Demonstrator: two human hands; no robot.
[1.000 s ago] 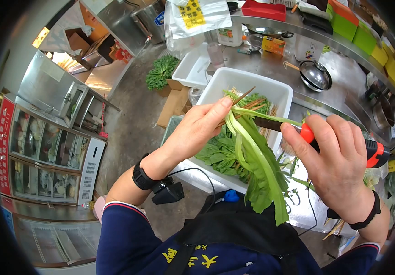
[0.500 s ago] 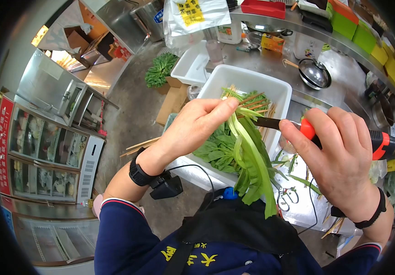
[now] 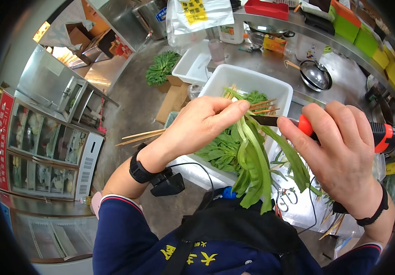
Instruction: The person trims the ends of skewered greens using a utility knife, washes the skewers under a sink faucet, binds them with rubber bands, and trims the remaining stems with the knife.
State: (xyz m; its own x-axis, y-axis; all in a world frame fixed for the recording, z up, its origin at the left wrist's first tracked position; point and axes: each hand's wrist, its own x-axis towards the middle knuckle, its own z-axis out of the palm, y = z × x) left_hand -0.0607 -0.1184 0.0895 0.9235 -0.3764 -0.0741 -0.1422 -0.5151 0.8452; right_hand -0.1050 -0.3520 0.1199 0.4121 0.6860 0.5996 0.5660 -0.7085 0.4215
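My left hand (image 3: 209, 121) is closed on a bunch of long leafy greens (image 3: 256, 169) and thin wooden skewers (image 3: 144, 136), whose ends stick out on both sides of the hand. The leaves hang down over the near rim of a white plastic tub (image 3: 248, 75). My right hand (image 3: 337, 151) is wrapped round the red and black handle of a knife (image 3: 266, 120), its dark blade touching the stems beside my left thumb. More greens (image 3: 222, 151) and skewers lie inside the tub.
Scissors (image 3: 287, 198) and leaf scraps lie on the metal surface at right. A wok (image 3: 315, 74) rests on the steel counter behind. A smaller white tub (image 3: 193, 64), a cardboard box (image 3: 172, 101) and leafy greens (image 3: 162, 68) stand left of the big tub. A glass-door fridge (image 3: 46, 151) is far left.
The knife and right hand have shifted slightly right and down. One leaf now hangs apart, to the right of the others. Skewer ends have come into view left of my left wrist.
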